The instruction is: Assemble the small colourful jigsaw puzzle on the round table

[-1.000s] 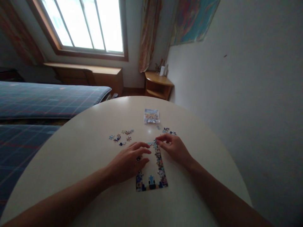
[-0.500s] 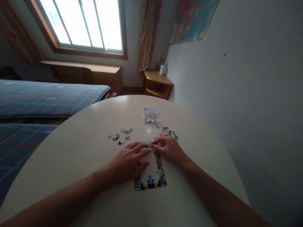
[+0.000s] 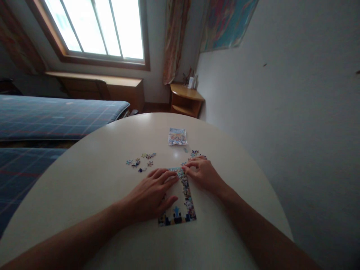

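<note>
A partly assembled jigsaw puzzle (image 3: 189, 204) lies on the table, its frame of joined pieces surrounding a bare middle. My left hand (image 3: 153, 193) rests flat across its left side, fingers spread and holding nothing; it hides most of that edge. At the upper right corner of the puzzle is my right hand (image 3: 204, 174), thumb and index fingertip slightly apart near the edge, with no piece visible between them. Loose puzzle pieces (image 3: 194, 153) lie just beyond the right hand, partly covered by it. More loose pieces (image 3: 150, 163) are scattered beyond the left hand.
A small printed picture sheet (image 3: 177, 137) lies farther back on the round white table (image 3: 112, 150). A plaid mattress (image 3: 62, 116) stands at the left, a wall (image 3: 281, 131) at the right. Behind are a corner shelf (image 3: 187, 92) and a desk (image 3: 123, 80) under the window.
My right hand has shifted from the puzzle's top edge to its upper right corner, and its thumb and index finger have parted. My left hand stays on the puzzle.
</note>
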The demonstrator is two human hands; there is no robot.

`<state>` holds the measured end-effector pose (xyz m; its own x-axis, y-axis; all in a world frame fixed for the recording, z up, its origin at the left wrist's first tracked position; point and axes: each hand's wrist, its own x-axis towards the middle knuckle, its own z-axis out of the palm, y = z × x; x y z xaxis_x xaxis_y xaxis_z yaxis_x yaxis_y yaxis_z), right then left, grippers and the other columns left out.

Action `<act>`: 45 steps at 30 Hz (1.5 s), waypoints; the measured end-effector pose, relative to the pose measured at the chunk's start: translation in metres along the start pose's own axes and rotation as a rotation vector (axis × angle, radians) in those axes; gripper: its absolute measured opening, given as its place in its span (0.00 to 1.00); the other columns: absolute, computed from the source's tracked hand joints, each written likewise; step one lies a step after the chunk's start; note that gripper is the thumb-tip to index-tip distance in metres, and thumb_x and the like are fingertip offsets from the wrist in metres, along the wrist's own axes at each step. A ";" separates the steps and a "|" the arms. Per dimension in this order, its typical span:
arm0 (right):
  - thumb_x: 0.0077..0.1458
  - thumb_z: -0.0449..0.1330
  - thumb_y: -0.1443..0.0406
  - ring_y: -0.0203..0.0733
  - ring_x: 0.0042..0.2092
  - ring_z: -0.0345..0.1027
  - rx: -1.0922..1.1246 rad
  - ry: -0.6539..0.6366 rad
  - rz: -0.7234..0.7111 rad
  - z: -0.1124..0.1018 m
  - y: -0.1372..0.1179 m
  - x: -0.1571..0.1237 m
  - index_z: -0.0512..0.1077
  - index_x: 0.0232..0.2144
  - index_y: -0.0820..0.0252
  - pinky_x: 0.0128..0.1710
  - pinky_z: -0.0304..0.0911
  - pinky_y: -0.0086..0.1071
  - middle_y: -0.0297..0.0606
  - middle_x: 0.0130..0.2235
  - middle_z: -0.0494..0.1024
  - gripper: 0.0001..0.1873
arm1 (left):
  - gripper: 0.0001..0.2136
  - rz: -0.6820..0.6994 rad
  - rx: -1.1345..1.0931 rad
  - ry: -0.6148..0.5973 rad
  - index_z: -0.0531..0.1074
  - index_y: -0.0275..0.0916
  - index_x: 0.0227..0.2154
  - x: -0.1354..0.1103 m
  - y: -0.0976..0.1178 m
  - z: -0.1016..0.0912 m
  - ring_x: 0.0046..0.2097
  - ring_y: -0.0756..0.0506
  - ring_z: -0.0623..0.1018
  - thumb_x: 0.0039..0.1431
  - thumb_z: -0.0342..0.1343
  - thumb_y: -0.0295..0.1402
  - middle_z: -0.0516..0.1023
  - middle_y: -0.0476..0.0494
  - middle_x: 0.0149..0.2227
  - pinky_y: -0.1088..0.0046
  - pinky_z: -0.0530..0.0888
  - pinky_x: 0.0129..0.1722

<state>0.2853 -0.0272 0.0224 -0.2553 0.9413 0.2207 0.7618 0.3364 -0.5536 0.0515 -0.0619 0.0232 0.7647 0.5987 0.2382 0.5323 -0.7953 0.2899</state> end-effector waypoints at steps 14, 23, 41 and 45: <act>0.53 0.68 0.62 0.48 0.49 0.69 -0.011 -0.078 -0.105 -0.004 0.005 -0.005 0.82 0.35 0.48 0.53 0.56 0.45 0.35 0.41 0.81 0.06 | 0.22 0.018 0.066 0.008 0.64 0.41 0.60 0.001 -0.002 0.002 0.58 0.38 0.67 0.65 0.52 0.41 0.69 0.41 0.59 0.54 0.61 0.62; 0.52 0.69 0.62 0.47 0.48 0.69 -0.007 -0.077 -0.136 -0.003 0.000 -0.005 0.82 0.33 0.49 0.53 0.55 0.45 0.35 0.41 0.81 0.04 | 0.21 0.002 0.066 0.015 0.65 0.41 0.58 0.003 0.000 0.001 0.57 0.37 0.68 0.65 0.53 0.41 0.70 0.40 0.57 0.54 0.63 0.60; 0.54 0.68 0.62 0.45 0.47 0.71 -0.031 -0.023 -0.149 0.006 -0.003 -0.004 0.81 0.34 0.52 0.52 0.56 0.42 0.36 0.40 0.81 0.04 | 0.23 -0.016 0.079 0.014 0.62 0.39 0.60 0.002 0.001 0.002 0.58 0.37 0.67 0.65 0.52 0.42 0.69 0.40 0.59 0.55 0.62 0.60; 0.55 0.67 0.63 0.45 0.46 0.71 -0.083 -0.040 -0.190 0.003 -0.001 -0.004 0.81 0.36 0.51 0.51 0.57 0.42 0.37 0.40 0.81 0.05 | 0.24 -0.018 0.081 -0.004 0.62 0.39 0.60 0.002 0.002 0.002 0.58 0.37 0.66 0.65 0.53 0.42 0.69 0.40 0.59 0.55 0.61 0.61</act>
<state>0.2836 -0.0310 0.0194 -0.4213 0.8621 0.2817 0.7435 0.5061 -0.4371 0.0547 -0.0623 0.0227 0.7560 0.6129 0.2297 0.5739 -0.7895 0.2178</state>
